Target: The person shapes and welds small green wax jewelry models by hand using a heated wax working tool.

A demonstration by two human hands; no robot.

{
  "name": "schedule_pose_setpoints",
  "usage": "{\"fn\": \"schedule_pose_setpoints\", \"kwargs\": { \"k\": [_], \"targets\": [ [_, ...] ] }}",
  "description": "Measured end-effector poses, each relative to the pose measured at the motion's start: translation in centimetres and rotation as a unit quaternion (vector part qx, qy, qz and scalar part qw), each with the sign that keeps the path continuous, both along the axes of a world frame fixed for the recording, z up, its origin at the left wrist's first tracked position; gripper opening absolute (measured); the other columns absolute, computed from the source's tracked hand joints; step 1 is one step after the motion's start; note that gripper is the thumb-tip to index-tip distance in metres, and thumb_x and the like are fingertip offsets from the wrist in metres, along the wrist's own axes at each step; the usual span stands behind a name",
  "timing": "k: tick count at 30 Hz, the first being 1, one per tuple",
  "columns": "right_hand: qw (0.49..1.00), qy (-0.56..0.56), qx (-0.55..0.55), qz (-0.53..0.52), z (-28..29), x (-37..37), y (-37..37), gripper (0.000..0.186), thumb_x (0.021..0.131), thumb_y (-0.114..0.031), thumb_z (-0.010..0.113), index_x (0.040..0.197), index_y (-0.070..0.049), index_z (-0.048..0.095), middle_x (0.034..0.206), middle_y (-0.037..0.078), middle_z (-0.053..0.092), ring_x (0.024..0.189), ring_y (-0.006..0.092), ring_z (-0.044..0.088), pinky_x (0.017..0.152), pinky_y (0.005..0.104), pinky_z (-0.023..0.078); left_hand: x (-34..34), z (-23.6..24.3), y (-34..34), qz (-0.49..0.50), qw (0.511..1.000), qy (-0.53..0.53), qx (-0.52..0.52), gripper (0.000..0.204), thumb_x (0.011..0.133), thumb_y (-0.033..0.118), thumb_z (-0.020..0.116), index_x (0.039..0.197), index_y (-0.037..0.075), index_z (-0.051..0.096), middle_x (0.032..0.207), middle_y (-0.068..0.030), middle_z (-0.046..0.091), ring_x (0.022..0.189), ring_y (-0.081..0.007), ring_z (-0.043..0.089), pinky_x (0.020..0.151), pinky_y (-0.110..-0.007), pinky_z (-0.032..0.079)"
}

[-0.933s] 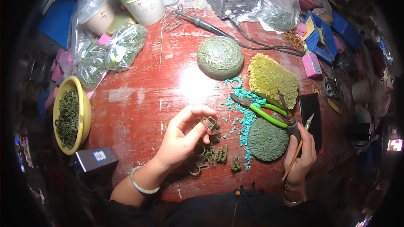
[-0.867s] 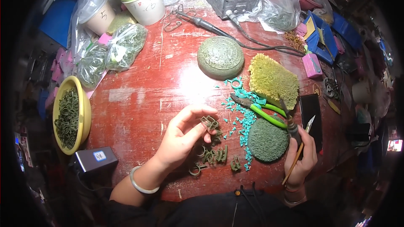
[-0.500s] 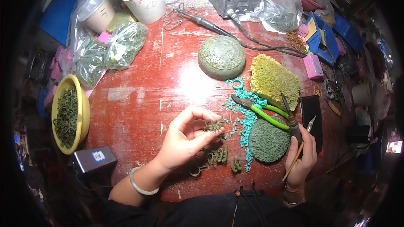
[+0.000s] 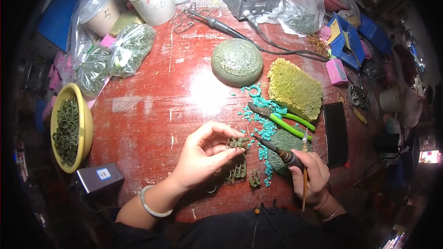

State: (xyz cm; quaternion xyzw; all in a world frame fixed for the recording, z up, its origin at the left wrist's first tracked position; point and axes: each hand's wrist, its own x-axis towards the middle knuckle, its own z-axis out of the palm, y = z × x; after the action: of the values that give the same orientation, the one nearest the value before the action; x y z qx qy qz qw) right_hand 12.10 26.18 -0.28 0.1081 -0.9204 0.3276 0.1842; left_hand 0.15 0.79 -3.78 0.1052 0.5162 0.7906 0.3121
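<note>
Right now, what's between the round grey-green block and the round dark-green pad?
In the head view, green-handled pliers and scattered teal pieces lie between them.

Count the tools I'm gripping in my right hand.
2: the dark pen-shaped tool, pointing toward your left hand, and the slim wooden-handled tool, tip pointing away from you. Your fingers could hide more.

A small olive-green openwork piece (image 4: 237,143) is held up. A dark pen-like tool (image 4: 283,155) slants toward it, tip close; alongside, a slim wooden-handled knife (image 4: 304,175) points forward.
</note>
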Motion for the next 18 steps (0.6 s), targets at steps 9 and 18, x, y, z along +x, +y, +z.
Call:
{"fn": "schedule_pose_setpoints", "kwargs": {
  "k": [9,18],
  "targets": [
    [1.0,-0.001,0.023,-0.002,-0.4,0.1,-0.5,0.032,0.093,-0.02,0.077,0.115,0.001,0.068,0.087,0.014,0.068,0.068,0.0296,0.067,0.059,0.0356,0.054,0.1,0.4,0.1,0.019,0.999,0.036,0.004,0.031,0.09,-0.017,0.063,0.115,0.0,0.055,0.125,-0.0159,0.062,0.124,-0.023,0.061,0.101,-0.034,0.057],
    [1.0,-0.002,0.021,0.001,-0.2,-0.3,-0.8,0.031,0.092,-0.021,0.078,0.113,0.0,0.07,0.085,0.012,0.068,0.066,0.0269,0.067,0.058,0.0344,0.053,0.2,0.1,0.4,0.006,0.998,0.063,-0.006,0.029,0.089,-0.014,0.061,0.114,0.001,0.058,0.126,-0.0135,0.066,0.12,-0.0184,0.063,0.105,-0.036,0.052]
  ]
}}
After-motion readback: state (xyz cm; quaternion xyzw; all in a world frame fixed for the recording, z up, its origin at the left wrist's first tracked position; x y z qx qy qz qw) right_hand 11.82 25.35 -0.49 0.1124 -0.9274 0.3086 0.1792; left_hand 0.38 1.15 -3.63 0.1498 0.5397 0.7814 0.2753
